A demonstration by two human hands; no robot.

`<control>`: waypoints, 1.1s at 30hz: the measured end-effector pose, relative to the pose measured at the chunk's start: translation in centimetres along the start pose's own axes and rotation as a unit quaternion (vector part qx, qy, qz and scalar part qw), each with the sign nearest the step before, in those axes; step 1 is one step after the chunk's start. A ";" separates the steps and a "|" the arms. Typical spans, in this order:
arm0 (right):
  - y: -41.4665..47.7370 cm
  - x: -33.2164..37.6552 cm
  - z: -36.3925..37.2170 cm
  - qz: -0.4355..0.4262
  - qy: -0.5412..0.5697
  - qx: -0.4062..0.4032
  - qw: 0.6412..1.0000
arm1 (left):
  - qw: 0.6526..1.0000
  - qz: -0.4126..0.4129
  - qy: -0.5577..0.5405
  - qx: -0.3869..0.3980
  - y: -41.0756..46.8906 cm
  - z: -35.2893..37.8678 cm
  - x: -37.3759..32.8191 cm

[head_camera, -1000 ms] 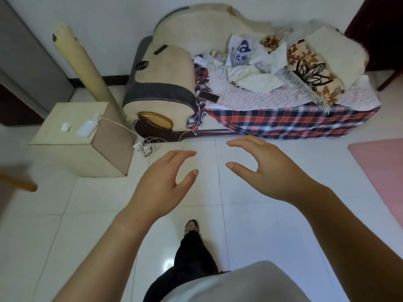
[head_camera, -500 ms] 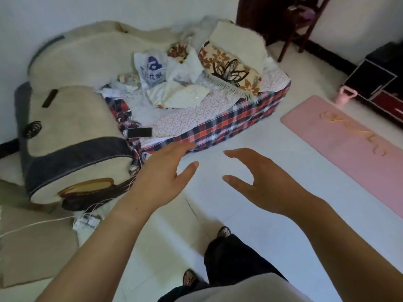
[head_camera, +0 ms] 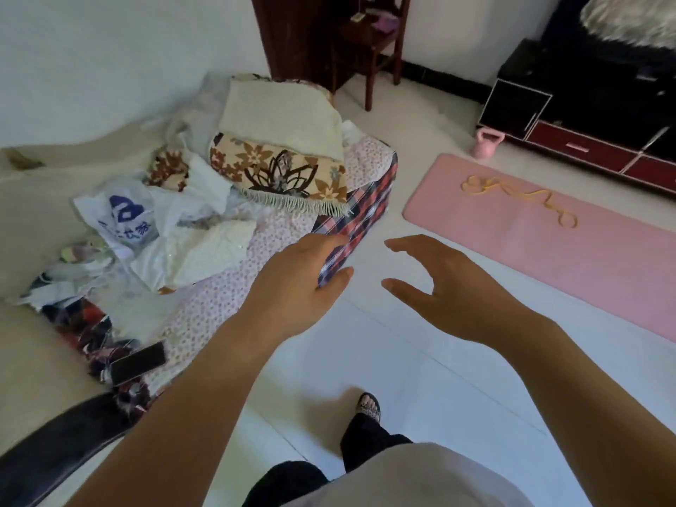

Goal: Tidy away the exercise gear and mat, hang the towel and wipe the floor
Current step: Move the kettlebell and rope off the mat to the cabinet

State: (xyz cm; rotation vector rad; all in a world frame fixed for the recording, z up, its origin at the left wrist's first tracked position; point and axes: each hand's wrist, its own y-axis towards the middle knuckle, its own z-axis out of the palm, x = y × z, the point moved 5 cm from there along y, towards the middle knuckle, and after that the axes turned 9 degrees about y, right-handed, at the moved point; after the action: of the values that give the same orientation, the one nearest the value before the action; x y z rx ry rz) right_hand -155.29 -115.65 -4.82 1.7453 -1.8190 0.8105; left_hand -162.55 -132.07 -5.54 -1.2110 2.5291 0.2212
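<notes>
- The pink mat (head_camera: 548, 258) is laid flat on the floor (head_camera: 420, 367), ahead and to the right of both hands. None of its rolling has begun.
- Its long axis runs from the short end near the bed (head_camera: 369, 210) corner away to the right, out of view.
- A yellow band (head_camera: 519, 197) lies on the mat near that short end. A pink kettlebell (head_camera: 484, 142) stands on the floor just beyond it.
- The right hand (head_camera: 450, 290) is nearer the mat. The left hand (head_camera: 296, 287) is seen in front of the bed's plaid edge.
- Both hands are held out with fingers spread and loosely curved; nothing is held.
- Compared with half a second ago, the view has been turned right and the mat brought nearer; the hand pose is unchanged.
</notes>
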 end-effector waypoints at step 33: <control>43.2 -14.2 -21.0 0.149 -0.006 -0.143 0.978 | 0.982 0.168 -0.010 0.088 56.3 -4.1 7.6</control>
State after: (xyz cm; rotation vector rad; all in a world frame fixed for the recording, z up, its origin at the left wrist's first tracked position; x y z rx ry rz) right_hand -198.58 -90.48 -3.68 1.3186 -2.1182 0.6105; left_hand -211.75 -103.47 -4.54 -0.7091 2.6574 0.0842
